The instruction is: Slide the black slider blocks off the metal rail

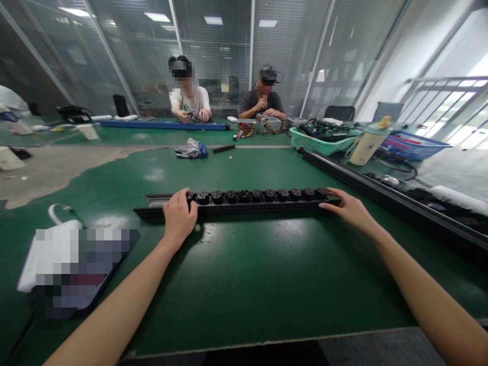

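A long black channel point(259, 209) lies crosswise on the green tabletop in front of me, like the housing of a power strip. Along it sits a row of several round black sockets point(244, 196). My left hand point(179, 217) is closed around the left part of the row, thumb on the near side and fingers over the far side. Bare channel sticks out to the left of that hand. At the right end, my right hand point(346, 207) pinches the last socket and the channel between thumb and fingers. The undersides of both are hidden.
A phone-like device point(102, 264) and a white object point(49, 254) lie at left. Long black rails point(366, 185) slant along the right, near a green basket point(324, 143) and a cream tumbler point(368, 145). Gloves point(191, 149) lie ahead. Two people sit across the table.
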{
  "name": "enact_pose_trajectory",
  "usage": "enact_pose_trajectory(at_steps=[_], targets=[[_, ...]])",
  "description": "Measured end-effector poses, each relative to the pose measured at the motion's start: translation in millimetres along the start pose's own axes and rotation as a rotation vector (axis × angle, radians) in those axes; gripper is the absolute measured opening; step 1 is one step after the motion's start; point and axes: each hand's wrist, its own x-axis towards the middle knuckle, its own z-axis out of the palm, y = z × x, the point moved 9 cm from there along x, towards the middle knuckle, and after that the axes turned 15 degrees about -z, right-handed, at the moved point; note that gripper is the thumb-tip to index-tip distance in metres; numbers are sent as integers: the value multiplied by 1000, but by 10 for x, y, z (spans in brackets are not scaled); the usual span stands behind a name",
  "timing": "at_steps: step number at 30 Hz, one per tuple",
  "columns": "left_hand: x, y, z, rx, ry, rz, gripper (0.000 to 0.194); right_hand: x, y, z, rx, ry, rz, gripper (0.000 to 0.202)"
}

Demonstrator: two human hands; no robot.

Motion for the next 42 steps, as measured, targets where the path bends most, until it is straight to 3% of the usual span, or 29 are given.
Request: enact_pose_trajectory(at_steps=[8,19,38,42], targets=[[23,-21,19,-7,-3,1,52,57,-155,106,-73,28,-99,83],[20,-4,10,-6,-3,-6,54,22,-77,27,-68,53,-25,81],[19,-5,7,-17,-11,-11,52,72,-250,6,-167,336,-114,76],[16,-3,2,-14,-5,-7,51,81,-263,23,-150,344,-122,68]])
